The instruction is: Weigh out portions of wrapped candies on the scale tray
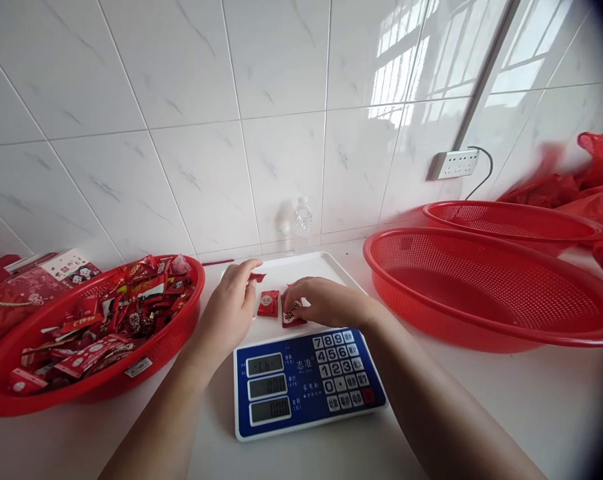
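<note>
On the white weighing pan [326, 267] of a digital scale [308, 377] lies a small red snack packet [268, 304] with a round pale label. My left hand [235, 303] is above the pan's left side, thumb and fingers closed on another red snack packet [256, 277], mostly hidden. To the right, my right hand [321, 299] bends down over a red snack packet with dark lettering [292, 312], its fingers gripping it against the pan. The fingers partly cover that packet. The scale's blue keypad panel faces me, its displays lit dimly.
A red basket [194, 303] full of mixed red packets stands at left, beside printed gift bags [28, 283]. At right are a large red perforated basket [481, 280] and another basket [511, 220] behind it. A clear bottle [304, 217] stands by the tiled wall, near a power strip [454, 165].
</note>
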### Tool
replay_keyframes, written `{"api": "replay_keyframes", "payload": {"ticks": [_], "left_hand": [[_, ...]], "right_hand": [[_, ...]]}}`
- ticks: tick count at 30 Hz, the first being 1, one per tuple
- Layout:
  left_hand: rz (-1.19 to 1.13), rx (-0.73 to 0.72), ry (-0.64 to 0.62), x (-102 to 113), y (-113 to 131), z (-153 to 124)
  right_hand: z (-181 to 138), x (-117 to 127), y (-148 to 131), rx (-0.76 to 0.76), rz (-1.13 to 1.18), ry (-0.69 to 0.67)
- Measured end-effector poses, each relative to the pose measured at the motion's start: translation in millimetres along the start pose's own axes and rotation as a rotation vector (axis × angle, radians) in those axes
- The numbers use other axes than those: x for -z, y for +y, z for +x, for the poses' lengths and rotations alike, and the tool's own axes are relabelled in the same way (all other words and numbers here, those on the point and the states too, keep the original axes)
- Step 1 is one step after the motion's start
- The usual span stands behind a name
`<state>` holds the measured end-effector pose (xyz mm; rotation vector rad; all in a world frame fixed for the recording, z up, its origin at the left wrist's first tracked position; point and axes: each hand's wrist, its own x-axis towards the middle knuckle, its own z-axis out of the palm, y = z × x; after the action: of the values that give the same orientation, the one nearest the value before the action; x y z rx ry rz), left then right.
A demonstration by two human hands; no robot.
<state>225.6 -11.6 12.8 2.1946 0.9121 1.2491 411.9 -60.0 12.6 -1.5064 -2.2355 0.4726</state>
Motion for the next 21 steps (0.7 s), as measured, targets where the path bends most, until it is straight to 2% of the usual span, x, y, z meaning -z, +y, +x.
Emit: {"api": "replay_keyframes", "payload": {"ticks": [2, 3, 6, 7, 8, 9, 13, 15, 18, 21], "left_hand": [[0.008, 0.076, -0.019, 0.3, 0.5, -1.6], [0.0, 0.124, -0.031, 0.2, 0.4, -2.4], [-0.082, 0.197, -0.04, -0.8, 0.4, -3.5], [-0.124, 0.192, -0.045, -1.4, 1.1, -3.3], [-0.169, 0.182, -0.065, -1.9, 2.1, -3.0], [-0.213, 0.167, -0.093, -2.5, 3.5, -2.6], [-0.293, 0.127, -0.19, -4.6, 9.0, -2.2], [-0.265, 0.146, -0.197, -4.8, 9.0, -2.6], [-0.163, 0.192, -0.105, -2.8, 5.0, -2.2], [-0.107, 0.231, -0.007, 1.8, -0.2, -0.5]], "right_hand": [[1.3, 0.0, 4.1, -0.051, -0.026, 0.072], [1.4, 1.3, 4.8, -0.061, -0.027, 0.164], [-1.7, 8.3, -1.1, -0.027, 0.054, 0.574], [-3.4, 10.7, -5.3, -0.001, 0.109, 0.668], [-5.1, 12.5, -10.0, 0.022, 0.172, 0.7], [-6.3, 13.4, -14.5, 0.044, 0.242, 0.671], [-4.8, 8.0, -23.9, 0.068, 0.466, 0.39], [-0.6, 2.6, -21.0, 0.028, 0.499, 0.347], [7.0, -3.0, -10.3, -0.051, 0.435, 0.426], [12.0, -4.3, -0.4, -0.174, 0.239, 0.558]]}}
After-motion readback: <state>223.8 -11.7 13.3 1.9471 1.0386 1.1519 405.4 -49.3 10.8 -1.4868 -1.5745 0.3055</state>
